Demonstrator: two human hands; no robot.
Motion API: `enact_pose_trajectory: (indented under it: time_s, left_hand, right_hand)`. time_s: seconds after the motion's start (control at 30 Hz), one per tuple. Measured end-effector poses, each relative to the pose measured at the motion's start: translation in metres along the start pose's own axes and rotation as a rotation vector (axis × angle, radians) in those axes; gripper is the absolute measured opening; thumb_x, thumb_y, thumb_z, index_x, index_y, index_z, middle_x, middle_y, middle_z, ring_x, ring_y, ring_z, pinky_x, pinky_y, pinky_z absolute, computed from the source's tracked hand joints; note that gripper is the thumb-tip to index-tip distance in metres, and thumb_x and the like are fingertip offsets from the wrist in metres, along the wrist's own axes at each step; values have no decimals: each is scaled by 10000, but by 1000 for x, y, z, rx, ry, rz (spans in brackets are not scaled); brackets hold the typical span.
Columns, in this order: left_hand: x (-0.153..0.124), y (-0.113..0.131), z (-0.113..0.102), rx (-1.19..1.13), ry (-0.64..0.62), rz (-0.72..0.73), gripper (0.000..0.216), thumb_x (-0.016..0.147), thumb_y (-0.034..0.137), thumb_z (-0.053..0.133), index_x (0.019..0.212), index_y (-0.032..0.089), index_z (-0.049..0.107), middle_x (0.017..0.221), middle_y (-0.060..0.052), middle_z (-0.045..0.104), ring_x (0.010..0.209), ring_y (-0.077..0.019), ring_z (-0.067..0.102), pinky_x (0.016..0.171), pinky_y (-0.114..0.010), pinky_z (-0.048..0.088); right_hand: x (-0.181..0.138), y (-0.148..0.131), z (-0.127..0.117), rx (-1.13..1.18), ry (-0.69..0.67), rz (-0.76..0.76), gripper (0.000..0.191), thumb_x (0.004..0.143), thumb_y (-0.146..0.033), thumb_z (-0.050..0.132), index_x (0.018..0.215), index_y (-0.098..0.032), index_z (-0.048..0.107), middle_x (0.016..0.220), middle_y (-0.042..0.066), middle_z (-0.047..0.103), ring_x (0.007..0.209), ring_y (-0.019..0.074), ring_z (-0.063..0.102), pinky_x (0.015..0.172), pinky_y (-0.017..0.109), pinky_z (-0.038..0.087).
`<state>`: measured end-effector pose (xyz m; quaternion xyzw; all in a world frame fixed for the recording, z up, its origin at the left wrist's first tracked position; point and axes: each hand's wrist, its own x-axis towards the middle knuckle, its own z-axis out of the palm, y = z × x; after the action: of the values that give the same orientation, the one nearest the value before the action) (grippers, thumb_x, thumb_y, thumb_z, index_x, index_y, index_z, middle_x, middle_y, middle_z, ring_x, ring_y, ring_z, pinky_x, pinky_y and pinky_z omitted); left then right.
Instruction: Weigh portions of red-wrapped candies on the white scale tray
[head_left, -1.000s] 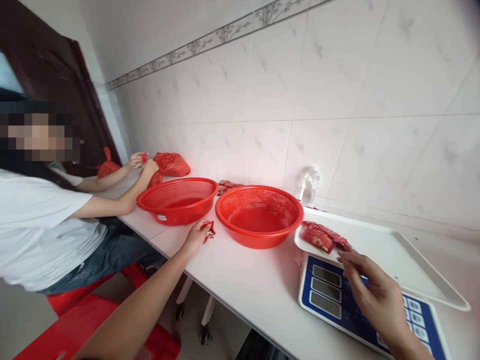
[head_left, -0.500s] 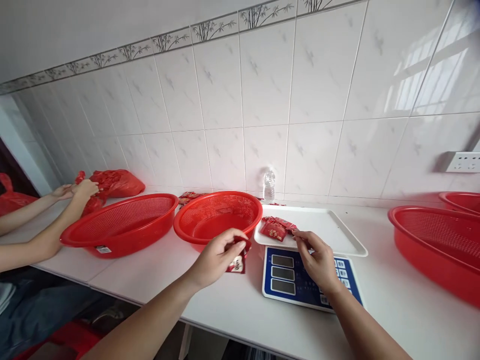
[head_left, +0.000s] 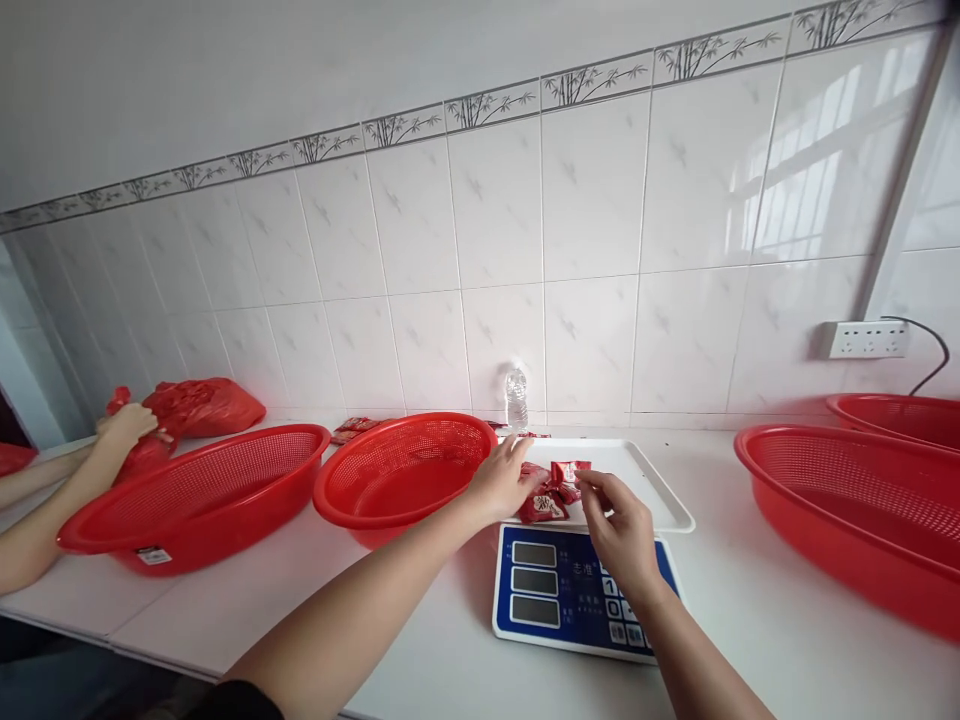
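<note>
Several small red packets (head_left: 543,508) lie at the left end of the white tray (head_left: 660,500) on the scale (head_left: 574,590). My left hand (head_left: 496,484) is over the tray's left edge beside them, fingers spread and thumb close to a packet. From the right, my right hand (head_left: 624,530) reaches over the scale's blue keypad. Its thumb and fingertips pinch the edge of a red packet (head_left: 568,468); the fingers partly cover it.
Left of the scale stand a round red basket (head_left: 337,510) and a longer red basket (head_left: 225,535). Another red basket (head_left: 832,550) is on the right. A clear bottle (head_left: 517,398) stands by the wall. At far left, another person's hands (head_left: 131,425) hold a red bag.
My left hand has moved right and forward to the tray; the packet it held is no longer in its fingers. My right hand stays at the packets. The view has turned slightly right.
</note>
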<state>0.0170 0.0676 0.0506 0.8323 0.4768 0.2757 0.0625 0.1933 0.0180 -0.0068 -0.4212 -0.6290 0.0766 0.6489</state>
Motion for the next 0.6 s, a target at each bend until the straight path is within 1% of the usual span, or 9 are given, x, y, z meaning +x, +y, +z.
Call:
enact_pose_trajectory:
  time_s: [0.1, 0.17, 0.27, 0.33, 0.37, 0.4, 0.47, 0.57, 0.6]
  left_hand:
    - [-10, 2, 4, 3, -182, -100, 745, 798, 666, 542, 1404, 254, 410, 1531, -142, 295, 1431, -376, 158, 1124, -534, 192]
    - [-9, 2, 7, 11, -251, -153, 814, 766, 732, 514, 1420, 261, 399, 1537, -151, 284, 1433, -399, 121, 1120, -572, 154]
    - [3, 0, 12, 10, -292, -153, 845, 756, 749, 507, 1425, 245, 397, 1526, -165, 307, 1432, -390, 138, 1118, -571, 161]
    - [12, -2, 15, 1, -299, -139, 809, 777, 708, 528, 1416, 226, 407, 1522, -168, 313, 1430, -374, 165, 1123, -548, 180]
    - [15, -2, 16, -11, -279, -128, 764, 800, 671, 535, 1405, 218, 419, 1513, -167, 332, 1423, -362, 199, 1126, -532, 195]
    - [16, -1, 16, -34, -232, -109, 701, 830, 626, 533, 1388, 213, 436, 1495, -162, 363, 1410, -346, 246, 1127, -509, 217]
    - [9, 4, 16, -112, -55, -40, 540, 900, 528, 494, 1343, 221, 470, 1432, -134, 454, 1360, -295, 359, 1118, -452, 275]
    - [-22, 13, 17, -195, 246, 131, 342, 970, 386, 415, 1272, 245, 492, 1288, -92, 568, 1226, -226, 507, 1049, -385, 390]
    - [-34, 15, 19, -179, 284, 213, 301, 973, 336, 414, 1249, 246, 494, 1235, -92, 593, 1175, -216, 540, 1010, -373, 427]
  right_hand:
    - [4, 2, -3, -200, -9, 40, 259, 914, -343, 445, 970, -233, 672, 902, 37, 711, 644, 146, 626, 565, 256, 456]
    - [6, 2, -4, -330, -15, 62, 255, 907, -334, 446, 983, -250, 675, 952, 28, 719, 673, 156, 641, 550, 253, 427]
    - [8, 3, -6, -408, -19, 76, 258, 908, -330, 439, 995, -256, 671, 968, 25, 724, 719, 172, 656, 556, 251, 412]
    - [9, 4, -7, -416, -24, 87, 260, 913, -333, 435, 1001, -258, 668, 976, 22, 723, 741, 176, 662, 568, 251, 416]
    - [9, 5, -7, -417, -27, 96, 261, 916, -334, 433, 1004, -261, 667, 981, 19, 722, 752, 178, 664, 572, 251, 419]
    - [10, 5, -7, -418, -30, 106, 260, 918, -335, 431, 1007, -266, 666, 988, 15, 721, 768, 181, 666, 576, 251, 422]
    - [11, 6, -7, -415, -37, 128, 262, 923, -335, 423, 1010, -272, 662, 1005, 10, 717, 810, 189, 669, 589, 253, 430]
    - [12, 8, -7, -413, -51, 145, 272, 929, -338, 411, 1022, -274, 658, 1028, 12, 713, 865, 198, 670, 615, 263, 443]
    - [12, 8, -7, -417, -59, 147, 275, 929, -340, 409, 1027, -274, 657, 1030, 12, 713, 876, 200, 671, 623, 267, 447]
